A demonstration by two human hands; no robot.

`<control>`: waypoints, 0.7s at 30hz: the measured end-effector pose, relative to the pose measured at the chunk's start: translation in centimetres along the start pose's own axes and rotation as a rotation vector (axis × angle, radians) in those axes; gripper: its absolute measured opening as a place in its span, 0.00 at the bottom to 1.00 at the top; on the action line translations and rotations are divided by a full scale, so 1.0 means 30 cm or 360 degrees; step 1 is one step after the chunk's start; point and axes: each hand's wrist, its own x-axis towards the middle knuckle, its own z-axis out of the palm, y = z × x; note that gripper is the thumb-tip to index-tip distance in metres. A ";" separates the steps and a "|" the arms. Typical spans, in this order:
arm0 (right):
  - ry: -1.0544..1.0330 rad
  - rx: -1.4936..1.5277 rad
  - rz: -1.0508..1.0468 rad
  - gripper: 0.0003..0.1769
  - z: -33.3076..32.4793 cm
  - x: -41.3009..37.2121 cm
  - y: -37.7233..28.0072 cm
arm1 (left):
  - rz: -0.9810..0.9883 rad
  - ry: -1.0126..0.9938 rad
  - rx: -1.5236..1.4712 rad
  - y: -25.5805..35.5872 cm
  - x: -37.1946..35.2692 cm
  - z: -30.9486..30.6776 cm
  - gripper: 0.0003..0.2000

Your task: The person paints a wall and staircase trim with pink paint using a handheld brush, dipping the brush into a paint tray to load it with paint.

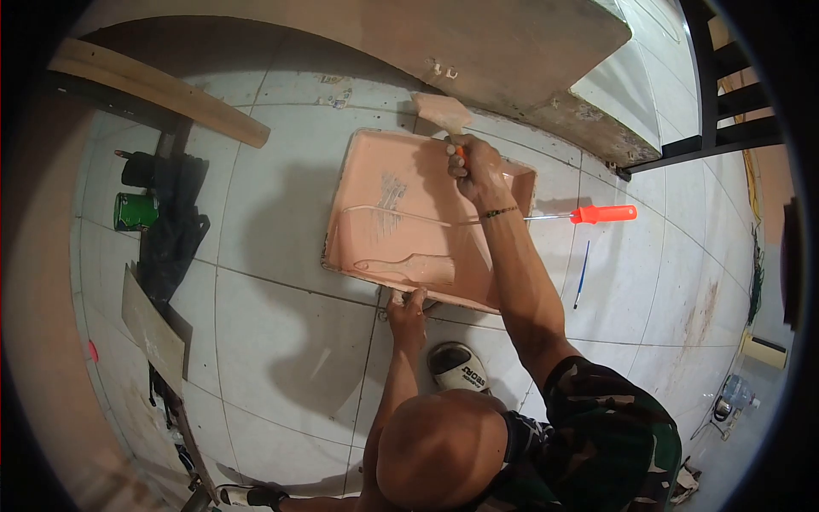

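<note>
My right hand (478,168) is closed around the orange handle of a wide paintbrush (441,111), whose pink-coated head is raised past the far rim of a paint tray (341,205). With bent fingers, my left hand (408,314) grips the tray's near edge. Pink paint coats the tray, and grey streaks show through on its bottom. Inside, near the close side, lies a second paintbrush (418,267), covered in pink. A bent metal rod with an orange handle (604,214) lies across the tray, its handle sticking out to the right.
A thin blue brush (582,273) lies on the white floor tiles right of the tray. My bent knee (439,452) and a slipper (457,367) are close by. A wooden plank (162,90) and a green can (136,212) stand left. A low wall (512,51) runs behind.
</note>
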 end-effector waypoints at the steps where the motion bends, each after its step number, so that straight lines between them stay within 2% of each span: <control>1: 0.0040 -0.0034 -0.0012 0.03 -0.004 0.002 -0.015 | -0.0008 -0.0004 -0.0005 0.002 -0.002 -0.002 0.11; 8: 0.0197 -0.0135 -0.0131 0.03 -0.050 0.020 -0.067 | -0.0027 0.0024 0.0023 0.004 0.002 -0.002 0.10; 12: 0.0193 -0.0176 -0.0072 0.03 -0.024 0.032 -0.060 | -0.0026 0.0000 -0.0004 0.002 -0.001 -0.011 0.10; 15: 0.0129 -0.0203 -0.0011 0.03 0.014 0.042 -0.042 | -0.0019 0.0006 0.0055 0.004 0.000 -0.008 0.12; 18: -0.0055 0.0012 0.0069 0.03 0.037 0.080 -0.011 | -0.0064 0.0043 0.0064 0.002 -0.002 -0.003 0.08; 21: -0.0110 0.0025 0.0040 0.03 0.089 0.146 0.040 | -0.0071 0.0086 0.0038 0.014 -0.007 0.010 0.06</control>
